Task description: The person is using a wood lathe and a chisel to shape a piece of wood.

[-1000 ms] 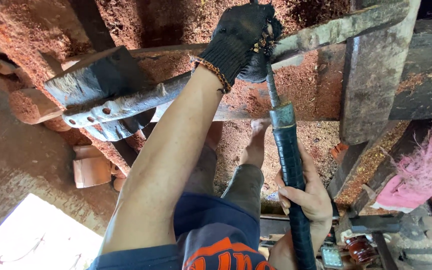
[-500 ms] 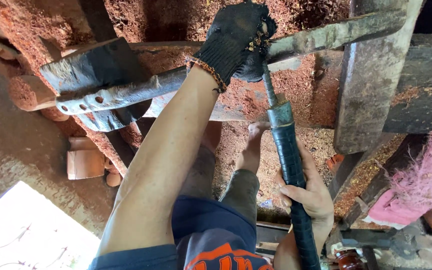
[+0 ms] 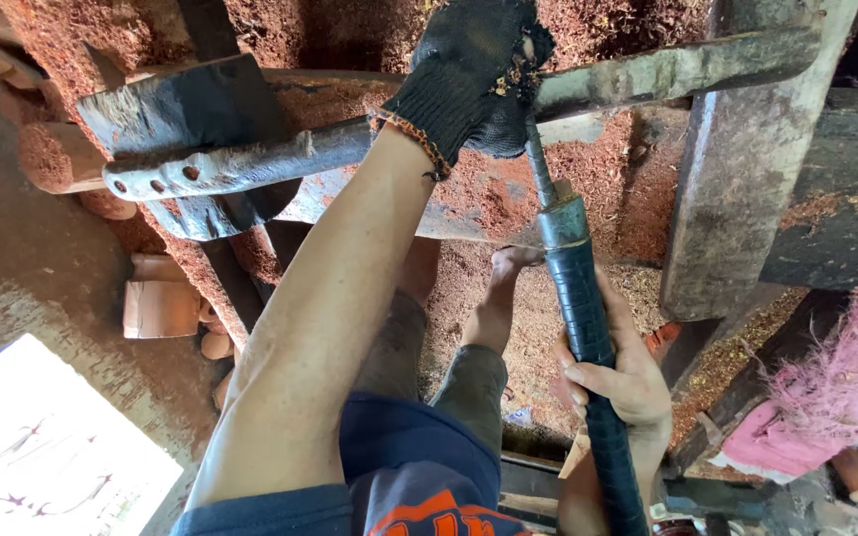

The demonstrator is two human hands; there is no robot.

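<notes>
Gripping tape-wrapped handle (image 3: 588,328), gloved left hand (image 3: 469,74)

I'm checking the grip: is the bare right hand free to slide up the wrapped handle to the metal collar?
Probably yes: the right hand grips low, and the wrapped handle is bare up to the collar.

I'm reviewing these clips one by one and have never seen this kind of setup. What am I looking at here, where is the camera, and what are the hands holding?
The camera sits on a person's head and looks down past their arms and legs. Their left hand, in a dark knit glove, grips a long worn metal bar that crosses the picture. Their bare right hand holds the black-wrapped handle of a long tool, whose thin metal end reaches up to the gloved hand. Reddish sawdust covers the ground below, around the person's bare foot. Heavy wooden beams stand at right.
</notes>
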